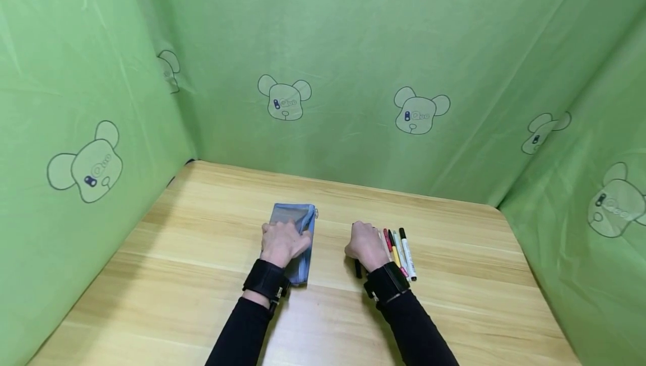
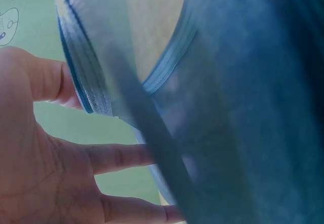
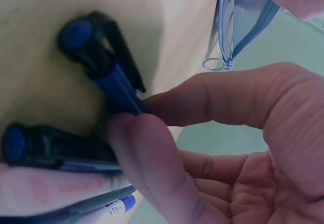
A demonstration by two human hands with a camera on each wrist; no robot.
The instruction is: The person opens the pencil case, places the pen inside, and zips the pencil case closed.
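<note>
On a blue pouch point(image 1: 290, 212) rests the left hand point(image 1: 282, 241) (fingers apart); the right hand point(image 1: 367, 245) pinches a pen point(image 3: 115, 86).

The site is a curtained work booth. Green fabric point(image 1: 348, 29), printed with outlined round-eared animal heads point(image 1: 285, 101), encloses the far, left and right sides of a wood-grain surface point(image 1: 176, 299). Folds and creases identify the enclosure as cloth rather than rigid wall. The room type beyond cannot be determined.
</note>
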